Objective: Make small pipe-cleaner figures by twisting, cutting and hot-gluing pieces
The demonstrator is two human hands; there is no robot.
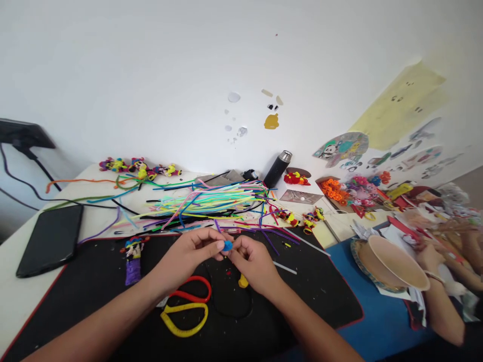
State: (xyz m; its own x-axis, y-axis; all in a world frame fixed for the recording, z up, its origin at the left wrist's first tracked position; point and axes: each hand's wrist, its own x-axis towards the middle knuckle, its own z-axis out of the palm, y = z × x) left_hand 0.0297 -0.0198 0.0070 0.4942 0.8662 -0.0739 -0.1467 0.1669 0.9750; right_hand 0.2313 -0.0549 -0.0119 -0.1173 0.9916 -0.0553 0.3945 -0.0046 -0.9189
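Between the fingertips of both hands is a small blue piece of coiled pipe cleaner [227, 245]. My left hand [198, 250] pinches it from the left, and my right hand [253, 260] closes on its right side. A purple pipe cleaner end [218, 225] sticks up by the left fingers; whether it joins the blue piece I cannot tell. Below my right hand shows a yellow piece [243, 281], partly hidden. Scissors with red and yellow handles [184, 332] lie under my left wrist, their blades mostly covered. A pipe-cleaner doll with a purple body [133, 266] rests left of my left hand.
Behind the black mat [317, 296] spreads a pile of colourful pipe cleaners [215, 198]. A black tablet [51, 241] lies at left. A dark flask [278, 169] leans near the wall. At right are a bowl [400, 261] and another person's arm [445, 301].
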